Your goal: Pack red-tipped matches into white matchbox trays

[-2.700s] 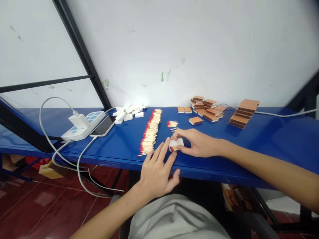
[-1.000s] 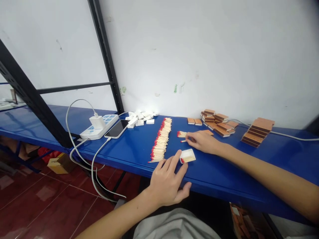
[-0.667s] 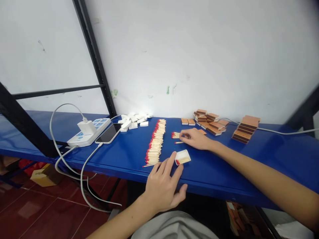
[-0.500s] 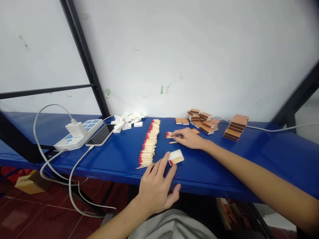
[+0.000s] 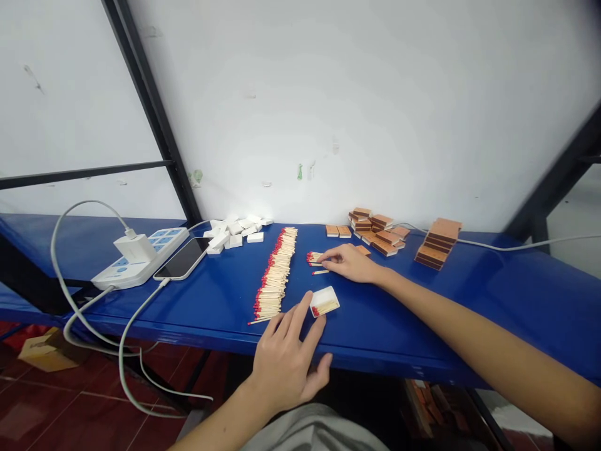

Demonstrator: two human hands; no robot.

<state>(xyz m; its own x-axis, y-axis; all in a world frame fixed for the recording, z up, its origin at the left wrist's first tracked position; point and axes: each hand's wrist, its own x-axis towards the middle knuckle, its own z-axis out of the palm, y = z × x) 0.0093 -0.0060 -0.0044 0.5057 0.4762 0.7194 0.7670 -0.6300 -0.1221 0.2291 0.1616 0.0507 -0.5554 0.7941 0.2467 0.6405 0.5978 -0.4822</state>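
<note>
My left hand (image 5: 288, 357) rests at the front edge of the blue shelf with its fingers spread. Its fingertips touch the near left side of a small white matchbox tray (image 5: 323, 294), in which several red-tipped matches (image 5: 325, 307) lie along the near side. Farther back, my right hand (image 5: 350, 262) has its fingertips brought down on a small group of loose matches (image 5: 313, 257). One single match (image 5: 320, 272) lies just in front of that group, under the fingers. To the left runs a long row of matches (image 5: 275, 275), heads pointing left.
White empty-looking trays (image 5: 235, 232) are heaped at the back left. Brown matchbox sleeves (image 5: 380, 232) lie piled at the back, with a leaning stack (image 5: 439, 243) farther right. A phone (image 5: 183, 260), a power strip (image 5: 141, 257) and white cables occupy the left side.
The whole view has shifted slightly. Under my right fingers, a match now shows a little apart from the small group. My left hand stays at the tray.
</note>
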